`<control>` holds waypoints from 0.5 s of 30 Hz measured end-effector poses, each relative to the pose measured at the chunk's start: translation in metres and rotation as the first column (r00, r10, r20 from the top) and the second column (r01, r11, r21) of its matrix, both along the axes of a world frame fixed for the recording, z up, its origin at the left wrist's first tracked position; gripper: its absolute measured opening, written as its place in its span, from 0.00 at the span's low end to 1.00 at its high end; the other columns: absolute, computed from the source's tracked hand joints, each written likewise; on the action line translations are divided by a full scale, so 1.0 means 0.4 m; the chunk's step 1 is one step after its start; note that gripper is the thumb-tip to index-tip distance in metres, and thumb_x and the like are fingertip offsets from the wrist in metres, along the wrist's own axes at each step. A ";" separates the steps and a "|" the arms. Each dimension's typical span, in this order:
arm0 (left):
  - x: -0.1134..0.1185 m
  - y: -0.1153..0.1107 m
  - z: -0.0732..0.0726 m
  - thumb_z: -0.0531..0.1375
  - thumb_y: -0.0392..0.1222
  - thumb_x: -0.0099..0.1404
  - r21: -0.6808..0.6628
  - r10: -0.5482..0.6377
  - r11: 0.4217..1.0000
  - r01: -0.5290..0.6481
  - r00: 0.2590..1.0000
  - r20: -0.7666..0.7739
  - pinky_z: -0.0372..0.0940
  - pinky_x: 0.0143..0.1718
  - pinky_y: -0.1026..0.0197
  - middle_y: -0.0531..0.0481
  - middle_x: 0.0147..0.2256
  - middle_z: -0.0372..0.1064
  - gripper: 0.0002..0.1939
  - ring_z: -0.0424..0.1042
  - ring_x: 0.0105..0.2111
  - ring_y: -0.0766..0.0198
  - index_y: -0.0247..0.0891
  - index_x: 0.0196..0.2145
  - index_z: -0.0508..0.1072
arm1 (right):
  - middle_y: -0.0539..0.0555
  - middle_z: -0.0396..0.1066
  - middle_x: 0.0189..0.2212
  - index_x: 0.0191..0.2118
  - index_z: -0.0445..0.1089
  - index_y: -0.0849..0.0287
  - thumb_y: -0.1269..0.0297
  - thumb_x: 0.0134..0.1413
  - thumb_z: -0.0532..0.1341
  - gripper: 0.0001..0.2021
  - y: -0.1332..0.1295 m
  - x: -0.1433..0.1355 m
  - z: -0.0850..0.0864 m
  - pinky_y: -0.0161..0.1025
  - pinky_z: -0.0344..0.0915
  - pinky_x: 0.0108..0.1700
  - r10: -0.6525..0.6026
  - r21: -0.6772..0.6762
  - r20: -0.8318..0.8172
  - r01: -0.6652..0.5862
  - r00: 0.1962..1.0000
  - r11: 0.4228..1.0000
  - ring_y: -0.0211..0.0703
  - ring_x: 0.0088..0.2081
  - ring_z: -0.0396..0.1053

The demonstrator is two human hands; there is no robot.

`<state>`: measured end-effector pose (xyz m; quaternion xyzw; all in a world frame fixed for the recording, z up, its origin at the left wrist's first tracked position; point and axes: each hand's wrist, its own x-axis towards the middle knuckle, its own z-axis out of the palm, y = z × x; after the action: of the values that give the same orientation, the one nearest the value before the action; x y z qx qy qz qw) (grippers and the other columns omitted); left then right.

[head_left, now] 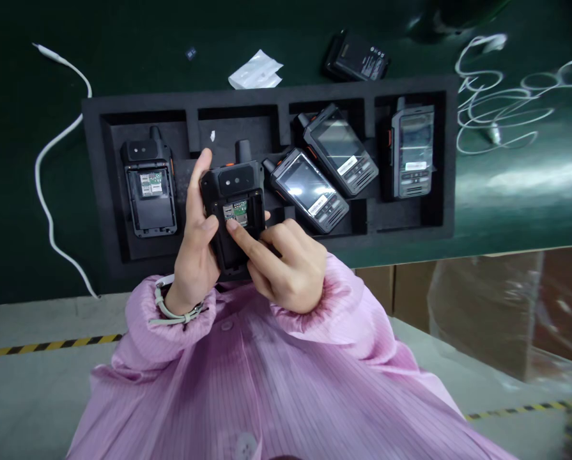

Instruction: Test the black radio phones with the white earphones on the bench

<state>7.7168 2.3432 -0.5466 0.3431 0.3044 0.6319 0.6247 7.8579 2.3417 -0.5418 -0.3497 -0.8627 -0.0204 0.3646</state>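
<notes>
My left hand [194, 246] is wrapped round a black handheld radio [232, 182], back side up, its rear compartment uncovered. Inside, a green board with metal card slots [236, 212] shows. The index fingertip of my right hand [288, 265] touches the slot area, while the other fingers curl; nothing can be made out in them. Left of my hands, a second uncovered radio [149, 185] lies back up in the black foam tray [276, 97]. To the right, two radios, a lower one [309, 191] and an upper one [340, 150], lie tilted, screens up.
A further radio [413, 150] stands in the tray's right compartment. Behind the tray lie a tiny dark card [190, 53], a white plastic bag [257, 70] and black batteries [357, 59]. White cables lie left [39, 166] and right [496, 102]. Cardboard boxes [482, 306] are below the table's edge.
</notes>
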 end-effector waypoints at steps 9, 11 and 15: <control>0.002 0.005 0.000 0.57 0.53 0.65 -0.018 0.002 1.000 -0.002 1.000 0.006 0.65 0.63 0.43 0.48 0.57 0.71 0.32 0.69 0.63 0.50 0.50 0.65 0.56 | 0.51 0.63 0.26 0.48 0.76 0.67 0.76 0.64 0.54 0.14 0.003 -0.012 -0.023 0.38 0.64 0.31 0.023 0.026 -0.069 -0.021 0.997 0.999 0.42 0.29 0.59; 0.002 0.004 0.000 0.58 0.53 0.65 -0.028 -0.001 1.000 0.001 1.000 0.015 0.65 0.64 0.44 0.51 0.58 0.71 0.30 0.67 0.64 0.50 0.52 0.63 0.59 | 0.51 0.63 0.26 0.48 0.76 0.64 0.76 0.64 0.54 0.14 0.004 -0.012 -0.023 0.38 0.66 0.31 0.025 0.033 -0.081 -0.023 0.996 0.999 0.41 0.28 0.60; 0.007 0.003 0.002 0.57 0.49 0.67 0.004 0.023 1.000 -0.023 0.999 0.022 0.65 0.64 0.46 0.54 0.58 0.71 0.26 0.66 0.65 0.51 0.53 0.62 0.64 | 0.51 0.65 0.27 0.47 0.75 0.62 0.78 0.62 0.53 0.16 0.010 -0.007 -0.009 0.37 0.70 0.33 0.058 -0.097 -0.207 -0.080 0.977 0.992 0.40 0.28 0.63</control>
<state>7.7194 2.3443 -0.5458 0.3340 0.3001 0.6435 0.6199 7.8550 2.3456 -0.5452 -0.3386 -0.8323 0.0735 0.4327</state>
